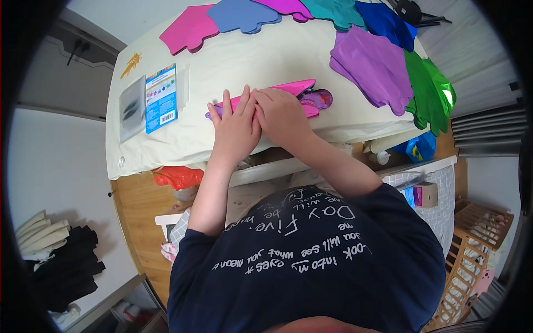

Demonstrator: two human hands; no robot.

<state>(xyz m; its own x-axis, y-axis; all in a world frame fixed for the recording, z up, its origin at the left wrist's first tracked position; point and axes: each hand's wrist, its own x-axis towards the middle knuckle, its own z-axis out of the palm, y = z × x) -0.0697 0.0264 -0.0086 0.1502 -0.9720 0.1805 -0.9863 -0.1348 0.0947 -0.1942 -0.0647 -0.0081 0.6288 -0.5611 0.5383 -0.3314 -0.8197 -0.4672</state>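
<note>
A folded bundle of glossy pink sheet [294, 87] lies near the front edge of the table, with a purple patterned piece [317, 100] sticking out at its right end. Across its left half rests my left hand [237, 125], open, with the fingers spread over the pink surface. My right hand [281, 114] lies flat on the bundle's middle, its fingertips touching the left hand's fingers. Both hands cover much of the bundle, so its centre is hidden.
Stacks of star-like cut sheets curve round the far and right side: pink [191, 28], blue-grey [236, 15], teal [336, 14], dark blue [388, 25], purple [375, 69] and green [430, 91]. A blue printed card [161, 102], a clear sleeve [131, 114] and golden ties [131, 65] lie left.
</note>
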